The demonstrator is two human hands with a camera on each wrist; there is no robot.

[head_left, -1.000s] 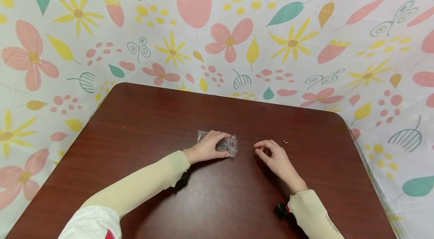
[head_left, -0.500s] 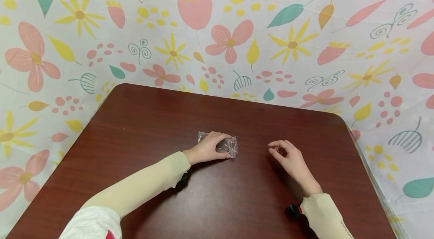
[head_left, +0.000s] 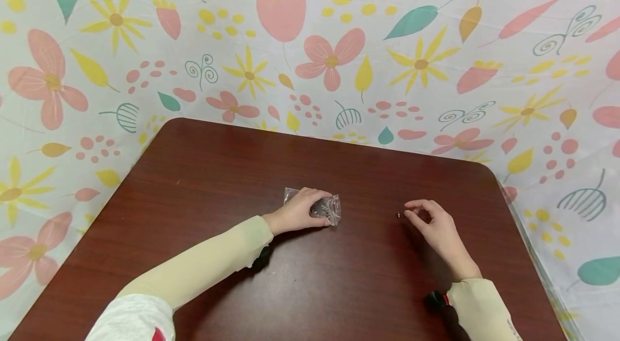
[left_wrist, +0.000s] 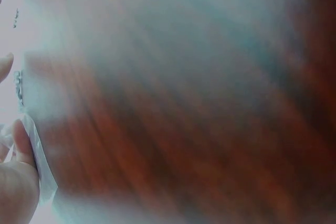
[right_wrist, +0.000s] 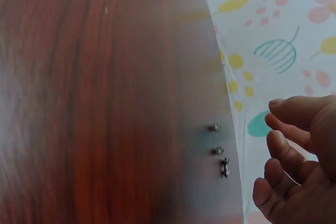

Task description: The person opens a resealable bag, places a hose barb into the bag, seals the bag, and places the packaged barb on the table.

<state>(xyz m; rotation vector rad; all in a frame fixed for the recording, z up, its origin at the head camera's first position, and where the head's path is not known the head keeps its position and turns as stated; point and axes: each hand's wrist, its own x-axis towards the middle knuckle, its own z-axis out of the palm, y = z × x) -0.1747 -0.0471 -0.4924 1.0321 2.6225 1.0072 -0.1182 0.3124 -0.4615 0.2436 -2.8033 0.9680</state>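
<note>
Left sleeve: a white-grey sleeve (head_left: 133,319) with a red patch is seen at lower left of the head view; a pale arm cover (head_left: 203,260) is worn from there to the wrist.
Right sleeve: a similar pale cuff (head_left: 484,308) is seen at lower right.
Wrist devices: a dark device (head_left: 261,258) is partly hidden under the left wrist; a dark device with a red part (head_left: 437,299) is seen beside the right cuff.
Left hand: the left hand (head_left: 299,211) is placed at frame centre, slightly low; the plastic bag is grasped between thumb and fingers.
Plastic bag: the clear plastic bag (head_left: 328,208) is laid on the table at centre and partly covered by the hand; its zip end is turned to frame right. Small metallic pieces are seen inside; a count cannot be made.
Right hand: the right hand (head_left: 433,225) is held right of centre, fingers loosely bent, nothing grasped; in the right wrist view thumb and fingertips are seen apart.
Loose hardware: small metal pieces (right_wrist: 218,151) are scattered on the table at lower right of the right wrist view; in the head view they are seen just left of the right fingertips.
Table: a reddish-brown wood-grain top (head_left: 232,158) is spread across the lower frame.
Backdrop: a white cloth (head_left: 310,13) printed with flowers and leaves is hung beyond the far edge.
</note>
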